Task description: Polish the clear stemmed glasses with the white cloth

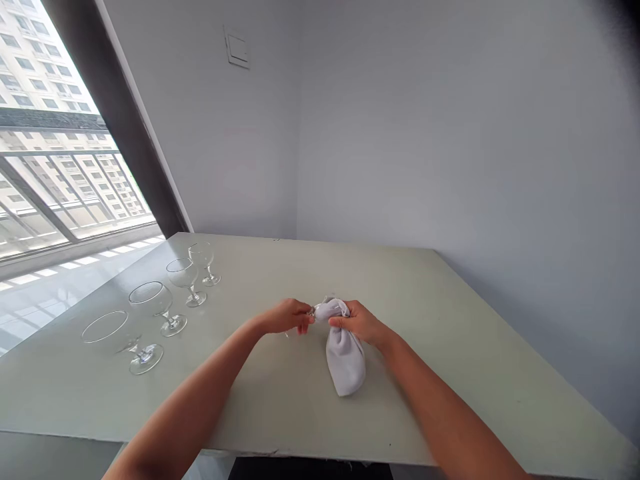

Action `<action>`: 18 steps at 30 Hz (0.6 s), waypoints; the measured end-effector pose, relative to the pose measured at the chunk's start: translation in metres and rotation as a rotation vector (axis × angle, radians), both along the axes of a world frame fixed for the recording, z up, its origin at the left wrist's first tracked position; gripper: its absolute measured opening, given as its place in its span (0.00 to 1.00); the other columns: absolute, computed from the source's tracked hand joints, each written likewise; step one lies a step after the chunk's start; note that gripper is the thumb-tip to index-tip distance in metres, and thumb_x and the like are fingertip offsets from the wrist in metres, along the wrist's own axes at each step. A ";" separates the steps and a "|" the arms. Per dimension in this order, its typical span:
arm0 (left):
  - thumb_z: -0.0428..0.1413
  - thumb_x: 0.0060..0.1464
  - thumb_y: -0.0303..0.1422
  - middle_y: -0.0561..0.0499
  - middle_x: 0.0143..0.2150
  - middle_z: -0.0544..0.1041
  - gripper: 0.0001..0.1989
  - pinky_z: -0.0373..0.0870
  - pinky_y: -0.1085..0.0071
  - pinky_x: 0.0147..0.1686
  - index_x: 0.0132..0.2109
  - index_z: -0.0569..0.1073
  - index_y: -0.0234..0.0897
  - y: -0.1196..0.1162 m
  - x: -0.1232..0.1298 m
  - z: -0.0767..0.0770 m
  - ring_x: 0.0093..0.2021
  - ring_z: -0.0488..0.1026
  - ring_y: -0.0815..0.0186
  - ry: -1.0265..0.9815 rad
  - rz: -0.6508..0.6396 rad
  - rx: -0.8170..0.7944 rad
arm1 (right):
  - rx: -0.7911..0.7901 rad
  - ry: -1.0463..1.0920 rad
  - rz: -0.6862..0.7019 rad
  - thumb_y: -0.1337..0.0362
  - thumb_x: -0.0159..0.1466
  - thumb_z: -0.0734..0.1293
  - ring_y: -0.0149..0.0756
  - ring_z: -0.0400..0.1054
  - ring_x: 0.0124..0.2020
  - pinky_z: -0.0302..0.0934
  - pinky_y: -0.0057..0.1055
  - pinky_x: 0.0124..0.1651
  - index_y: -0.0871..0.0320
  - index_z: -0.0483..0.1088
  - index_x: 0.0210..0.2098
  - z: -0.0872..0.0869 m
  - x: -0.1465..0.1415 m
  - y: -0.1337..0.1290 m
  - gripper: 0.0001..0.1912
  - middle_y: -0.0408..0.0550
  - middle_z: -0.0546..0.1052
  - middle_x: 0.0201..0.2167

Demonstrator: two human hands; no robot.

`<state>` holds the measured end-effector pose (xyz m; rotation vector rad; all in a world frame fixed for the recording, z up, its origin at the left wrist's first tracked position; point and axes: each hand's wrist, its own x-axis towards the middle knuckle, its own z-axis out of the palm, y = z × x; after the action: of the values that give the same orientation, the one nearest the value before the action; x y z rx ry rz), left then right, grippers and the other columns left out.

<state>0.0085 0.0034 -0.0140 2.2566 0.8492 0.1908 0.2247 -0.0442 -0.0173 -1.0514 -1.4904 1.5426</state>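
Two bare hands meet at the gathered neck of a pale grey cloth sock (345, 357): right hand (357, 322) clamped around it, left hand (286, 316) pinched at its tip, above a pale green desk (425, 373).

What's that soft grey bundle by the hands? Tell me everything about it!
The cloth bundle is pale grey fabric, like a sock. Its rounded, bulging bottom lies on the pale green table, and its top is bunched up. The right hand grips the top, and the left hand is at its end, where a clear glassy piece pokes out.
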 end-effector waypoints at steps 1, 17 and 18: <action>0.45 0.56 0.41 0.49 0.32 0.75 0.15 0.63 0.71 0.33 0.38 0.71 0.37 -0.001 0.003 -0.002 0.31 0.70 0.67 -0.012 0.086 0.199 | -0.051 0.065 -0.100 0.58 0.45 0.73 0.26 0.58 0.22 0.53 0.26 0.27 0.61 0.72 0.28 -0.005 -0.002 0.003 0.14 0.39 0.67 0.20; 0.44 0.54 0.49 0.47 0.28 0.74 0.24 0.65 0.68 0.31 0.39 0.73 0.33 -0.005 0.010 -0.004 0.27 0.69 0.66 -0.105 0.238 -0.030 | -0.099 0.190 -0.106 0.56 0.45 0.73 0.26 0.59 0.21 0.54 0.25 0.25 0.62 0.73 0.31 -0.005 0.005 0.005 0.18 0.42 0.70 0.21; 0.46 0.54 0.46 0.46 0.32 0.75 0.20 0.64 0.65 0.36 0.41 0.72 0.36 -0.008 0.014 -0.006 0.32 0.70 0.63 -0.101 0.313 0.197 | -0.154 0.245 -0.197 0.57 0.45 0.73 0.27 0.60 0.21 0.55 0.26 0.25 0.62 0.73 0.30 -0.009 0.002 0.007 0.17 0.42 0.70 0.20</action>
<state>0.0225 -0.0046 -0.0197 2.2579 1.1691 0.5495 0.2264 -0.0371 -0.0267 -1.0213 -1.0839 1.5996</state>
